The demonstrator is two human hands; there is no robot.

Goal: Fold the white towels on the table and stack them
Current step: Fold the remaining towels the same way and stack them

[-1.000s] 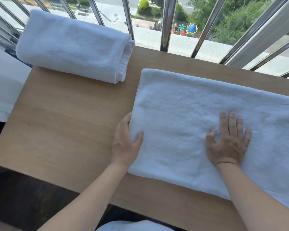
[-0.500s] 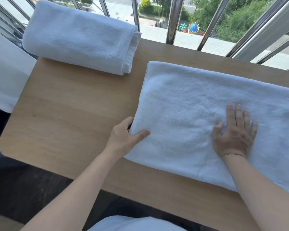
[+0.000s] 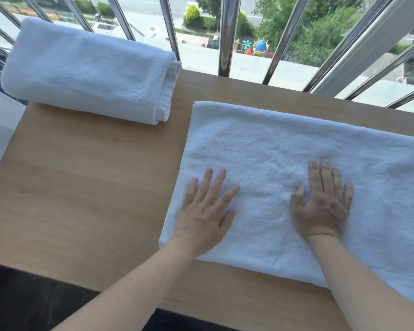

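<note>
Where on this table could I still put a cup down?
The bare wood of the table, bordered by the folded towel behind and the flat towel to the right. The right side is crowded: left hand and right hand press on that towel.

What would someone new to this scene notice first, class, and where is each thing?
Two bare hands lie flat on a spread white towel on the right of the wooden table: the left hand near its left edge, the right hand further right. A folded white towel sits at the far left corner, before metal window bars.
</note>
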